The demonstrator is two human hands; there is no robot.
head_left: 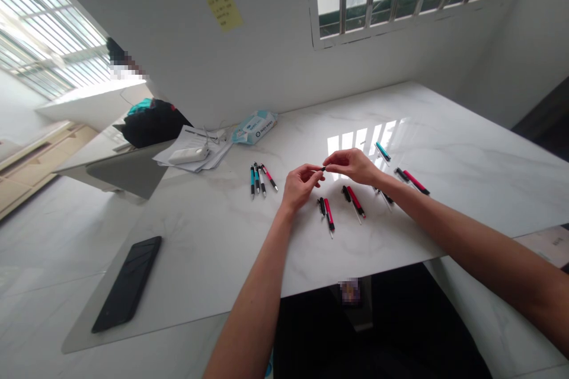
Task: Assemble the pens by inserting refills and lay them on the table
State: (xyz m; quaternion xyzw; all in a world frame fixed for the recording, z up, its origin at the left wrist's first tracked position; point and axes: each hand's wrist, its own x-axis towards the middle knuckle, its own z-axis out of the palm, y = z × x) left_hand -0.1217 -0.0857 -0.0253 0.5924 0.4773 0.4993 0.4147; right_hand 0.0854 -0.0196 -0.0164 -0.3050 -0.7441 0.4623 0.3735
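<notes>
My left hand [302,184] and my right hand [351,165] meet above the marble-patterned table. Both are closed in a pinch on a small black pen part [323,169], mostly hidden by the fingertips. Just below them lie a red pen barrel [329,213] with a black pen piece [321,206] beside it. To the right rests another red barrel [355,201] with a black clip piece [345,193] and a thin white refill [357,214]. Under my right forearm some black pen parts [386,196] are partly covered.
Several whole pens [262,180] lie left of my hands. At the right are a teal barrel [382,151] and a red barrel [416,181]. Behind stand a wipes pack [255,127] and papers [178,162] with a white device. A black phone [128,283] lies front left.
</notes>
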